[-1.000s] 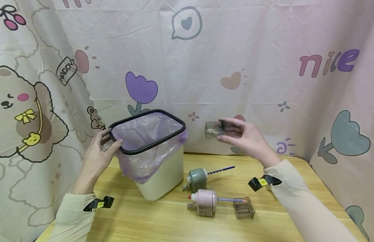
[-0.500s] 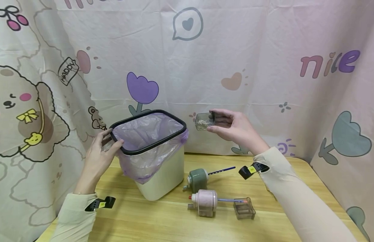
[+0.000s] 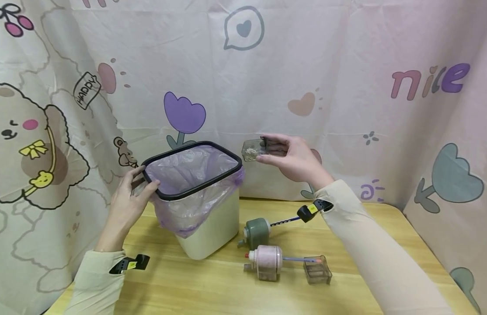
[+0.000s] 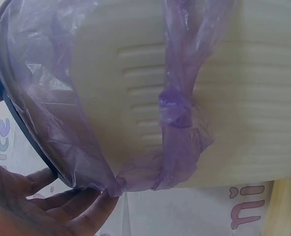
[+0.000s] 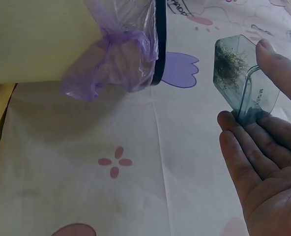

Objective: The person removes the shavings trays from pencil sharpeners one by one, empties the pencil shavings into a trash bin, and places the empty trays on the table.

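In the head view my left hand (image 3: 127, 203) grips the black rim of a cream trash can (image 3: 212, 240), thumb on one side and fingers on the other. A translucent purple bag (image 3: 196, 212) lines the can and folds over its outside. My right hand (image 3: 296, 157) pinches a clear shavings drawer (image 3: 249, 153) between thumb and fingers, just right of the can's rim and apart from it. Pale shavings (image 5: 229, 64) lie inside the drawer in the right wrist view. The left wrist view shows the bag's knot (image 4: 175, 108) against the can's ribbed wall.
On the wooden table (image 3: 220, 288) lie a green pencil sharpener (image 3: 257, 234) with a dark pencil in it and a pink sharpener (image 3: 269, 262) with a lavender pencil. A grey see-through drawer (image 3: 318, 273) sits near that pencil's tip. A printed curtain (image 3: 346, 109) hangs behind.
My right hand has moved left and upward with the shavings drawer, coming closer to the trash can. The left hand keeps its hold on the rim.
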{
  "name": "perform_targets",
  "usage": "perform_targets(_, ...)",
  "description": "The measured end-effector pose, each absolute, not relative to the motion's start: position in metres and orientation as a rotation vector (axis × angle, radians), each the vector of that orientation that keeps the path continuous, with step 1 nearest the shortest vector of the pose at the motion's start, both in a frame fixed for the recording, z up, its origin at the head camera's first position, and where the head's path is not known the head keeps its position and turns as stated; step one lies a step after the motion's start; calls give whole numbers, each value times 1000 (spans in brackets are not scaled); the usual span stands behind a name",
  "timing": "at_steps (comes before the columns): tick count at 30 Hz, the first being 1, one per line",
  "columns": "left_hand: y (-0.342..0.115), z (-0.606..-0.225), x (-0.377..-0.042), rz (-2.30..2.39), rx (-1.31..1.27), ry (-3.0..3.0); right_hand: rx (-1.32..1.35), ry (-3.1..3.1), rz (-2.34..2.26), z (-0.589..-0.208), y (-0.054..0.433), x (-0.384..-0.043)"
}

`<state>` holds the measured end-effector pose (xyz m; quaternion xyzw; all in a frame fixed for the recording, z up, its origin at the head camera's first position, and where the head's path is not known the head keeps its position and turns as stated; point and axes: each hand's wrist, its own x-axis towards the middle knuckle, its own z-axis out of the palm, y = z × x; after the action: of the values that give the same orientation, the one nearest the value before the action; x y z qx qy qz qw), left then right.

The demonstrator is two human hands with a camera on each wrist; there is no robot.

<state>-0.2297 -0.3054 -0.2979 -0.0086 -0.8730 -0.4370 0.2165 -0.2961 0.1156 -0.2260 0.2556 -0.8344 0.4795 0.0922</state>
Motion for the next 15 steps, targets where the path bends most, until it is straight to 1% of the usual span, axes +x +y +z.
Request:
perform_targets(5,-306,-297,-229,-1214,-17,-2419,837,-2442,1474,-224,106,-302)
perform_targets(15,-305,-297,-229,-1230,-16,-2419,909,-2417,1513,-218,87,-308)
